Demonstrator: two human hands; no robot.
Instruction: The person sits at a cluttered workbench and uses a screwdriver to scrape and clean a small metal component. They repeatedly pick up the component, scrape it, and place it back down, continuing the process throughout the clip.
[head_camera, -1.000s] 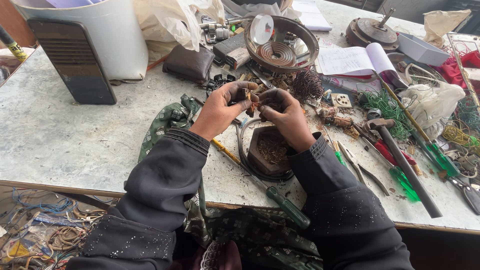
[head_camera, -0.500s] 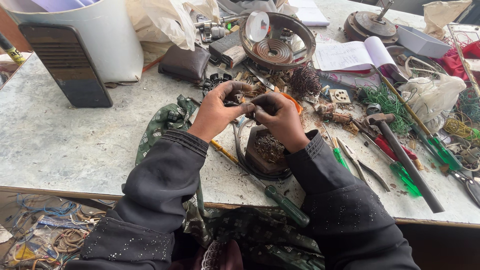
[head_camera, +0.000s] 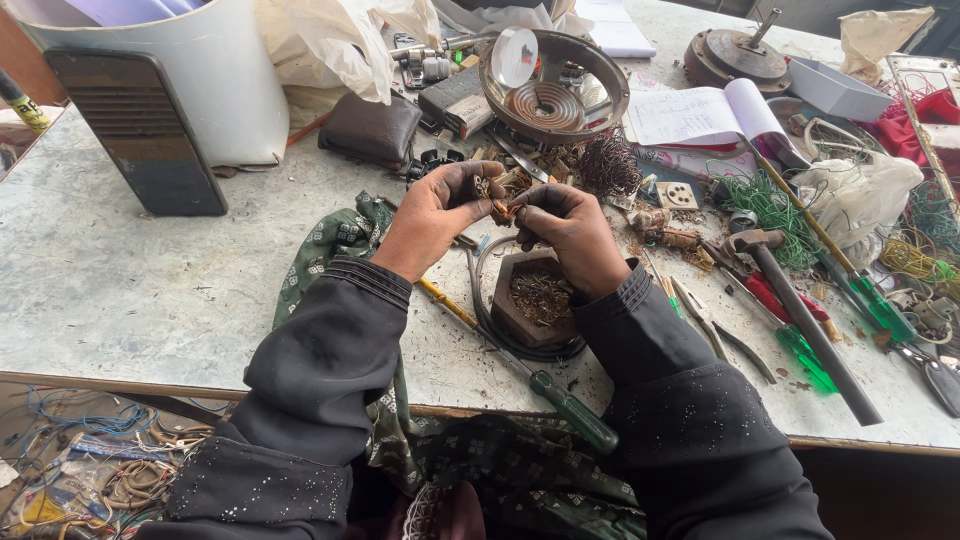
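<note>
While above a hexagonal wooden dish (head_camera: 538, 296), both hands' fingers (head_camera: 470, 185) clenched on a small copper-wound part (head_camera: 503, 208), screwdriver (head_camera: 530, 372) alongside.

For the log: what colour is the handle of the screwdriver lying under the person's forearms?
Dark green screwdriver handle, clearest in the head view.

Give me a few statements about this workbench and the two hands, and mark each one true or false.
1. Both hands, left hand and right hand, meet on a small coppery part. True.
2. A six-sided wooden dish sits just below the hands. True.
3. The white bucket stands at the right edge of the table. False: it stands at the far left.
4. The green-handled screwdriver is in the right hand's grip. False: it lies on the table near the front edge.
5. An open notebook lies beyond the hands, to the right. True.
</note>
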